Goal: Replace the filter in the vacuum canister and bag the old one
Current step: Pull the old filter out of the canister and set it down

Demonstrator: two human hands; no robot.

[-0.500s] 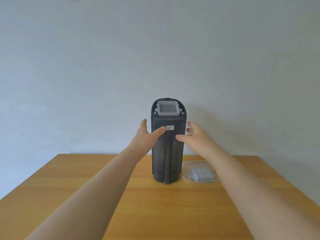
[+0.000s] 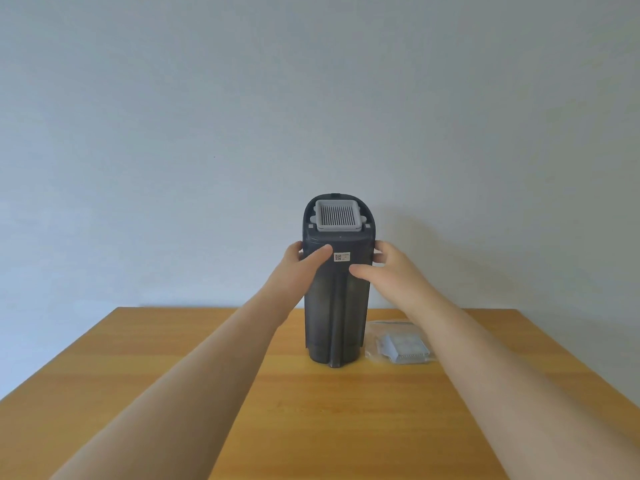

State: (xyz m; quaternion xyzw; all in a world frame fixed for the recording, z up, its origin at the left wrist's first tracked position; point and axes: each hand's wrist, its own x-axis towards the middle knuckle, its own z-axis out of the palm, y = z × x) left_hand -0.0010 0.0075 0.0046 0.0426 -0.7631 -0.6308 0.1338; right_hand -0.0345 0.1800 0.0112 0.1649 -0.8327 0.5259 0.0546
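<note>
A tall dark grey vacuum canister point(image 2: 334, 317) stands upright on the wooden table point(image 2: 311, 410). A light grey pleated filter point(image 2: 338, 218) sits in its top. My left hand point(image 2: 301, 263) wraps the canister's upper left side, thumb across the front beside a small white label. My right hand point(image 2: 388, 268) holds the upper right side, thumb on the front. A clear plastic bag point(image 2: 398, 344) with another grey filter inside lies flat on the table just right of the canister, partly behind my right forearm.
A plain pale wall rises right behind the table's far edge. The table's left and right edges slant toward me on both sides of my arms.
Both hands have closed in on the canister: earlier they hovered with fingers spread near its upper sides, now they clasp it. The canister and the bag have not moved.
</note>
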